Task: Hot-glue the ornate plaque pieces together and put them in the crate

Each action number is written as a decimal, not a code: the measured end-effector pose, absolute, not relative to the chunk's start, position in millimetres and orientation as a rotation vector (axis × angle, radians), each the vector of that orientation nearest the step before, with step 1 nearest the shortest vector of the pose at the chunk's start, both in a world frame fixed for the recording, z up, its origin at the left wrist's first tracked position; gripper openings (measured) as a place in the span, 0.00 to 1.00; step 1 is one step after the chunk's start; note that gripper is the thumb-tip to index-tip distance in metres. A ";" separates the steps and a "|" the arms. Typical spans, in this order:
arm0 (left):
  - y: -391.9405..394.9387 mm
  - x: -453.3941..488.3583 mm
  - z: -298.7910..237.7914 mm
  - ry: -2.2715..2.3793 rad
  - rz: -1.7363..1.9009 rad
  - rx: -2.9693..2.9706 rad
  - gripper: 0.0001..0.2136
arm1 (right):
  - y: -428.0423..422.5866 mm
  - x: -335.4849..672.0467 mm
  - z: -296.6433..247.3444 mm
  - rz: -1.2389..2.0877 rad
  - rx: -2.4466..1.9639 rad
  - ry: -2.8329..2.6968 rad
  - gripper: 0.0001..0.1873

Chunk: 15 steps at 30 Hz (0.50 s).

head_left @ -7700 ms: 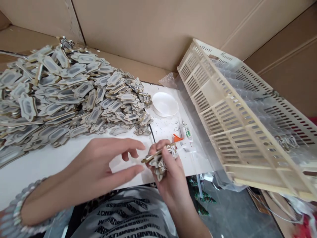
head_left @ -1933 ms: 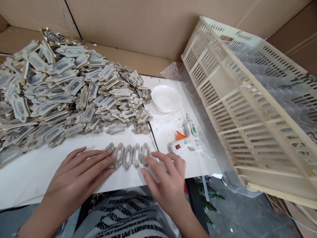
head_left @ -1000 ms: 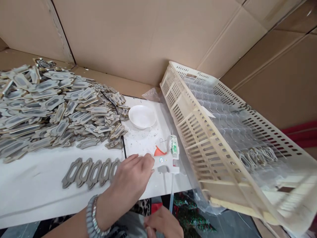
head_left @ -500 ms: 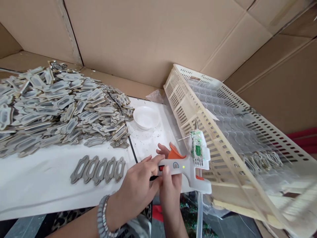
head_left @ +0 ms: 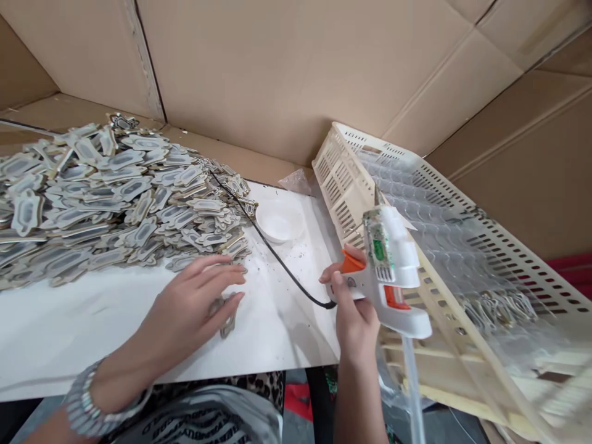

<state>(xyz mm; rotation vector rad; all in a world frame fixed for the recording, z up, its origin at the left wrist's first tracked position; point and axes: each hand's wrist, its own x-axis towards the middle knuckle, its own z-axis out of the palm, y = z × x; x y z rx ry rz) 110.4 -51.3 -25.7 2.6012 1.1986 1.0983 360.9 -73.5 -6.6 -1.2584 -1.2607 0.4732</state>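
Observation:
My right hand [head_left: 355, 324] is wrapped round the handle of a white hot glue gun [head_left: 398, 256] with an orange trigger, its nozzle pointing up and away. A clear glue stick [head_left: 413, 385] runs out of the gun's back end. My left hand [head_left: 192, 305] is spread over the row of small grey frame-shaped plaques on the white table [head_left: 277, 333]. One plaque [head_left: 228, 324] shows past the fingertips; the hand covers the others. Whether the fingers touch them I cannot tell.
A big heap of similar plaques [head_left: 120, 191] fills the left side. A white bowl [head_left: 280, 222] stands behind the gun's black cord [head_left: 289, 271]. On the right is a cream plastic crate [head_left: 340, 185] holding clear plastic trays. Cardboard walls [head_left: 259, 74] enclose the back.
My left hand has let go of the glue gun handle and moved left over the row of plaques. The gun has shifted right in my right hand, and its cord now lies across the table.

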 end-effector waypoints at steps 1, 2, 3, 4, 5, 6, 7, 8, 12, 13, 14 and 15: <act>-52.9 100.4 -27.0 1.223 1.103 2.606 0.06 | -73.5 364.1 -4.4 0.464 -1.269 -1.278 0.15; -54.7 90.6 -28.7 1.250 1.106 2.605 0.06 | -74.1 367.0 -2.9 0.451 -1.286 -1.301 0.14; -56.5 81.2 -30.9 1.268 1.071 2.615 0.07 | -75.0 369.3 -2.2 0.444 -1.301 -1.322 0.13; -58.2 72.4 -33.7 1.280 1.047 2.630 0.08 | -76.2 371.1 -2.4 0.456 -1.303 -1.346 0.12; -59.6 64.6 -37.1 1.262 0.988 2.668 0.10 | -77.4 372.0 -3.4 0.492 -1.289 -1.365 0.12; -60.6 57.9 -40.9 1.234 0.932 2.705 0.12 | -78.3 371.9 -5.0 0.548 -1.266 -1.373 0.12; -61.2 52.6 -45.1 1.216 0.876 2.734 0.15 | -78.9 370.8 -7.0 0.608 -1.240 -1.373 0.11; -61.5 48.7 -49.3 1.202 0.819 2.752 0.18 | -78.8 368.7 -9.0 0.662 -1.224 -1.364 0.11; -60.3 47.5 -59.8 1.215 0.644 2.675 0.29 | -71.9 353.2 -10.0 0.794 -1.311 -1.314 0.11; -59.6 49.9 -59.7 1.213 0.588 2.642 0.31 | -69.0 348.5 -7.9 0.831 -1.343 -1.303 0.13; -58.9 52.9 -58.6 1.214 0.533 2.612 0.32 | -65.9 343.9 -5.1 0.870 -1.372 -1.290 0.14; -58.2 56.3 -56.7 1.218 0.478 2.583 0.31 | -62.9 339.4 -2.0 0.907 -1.395 -1.282 0.14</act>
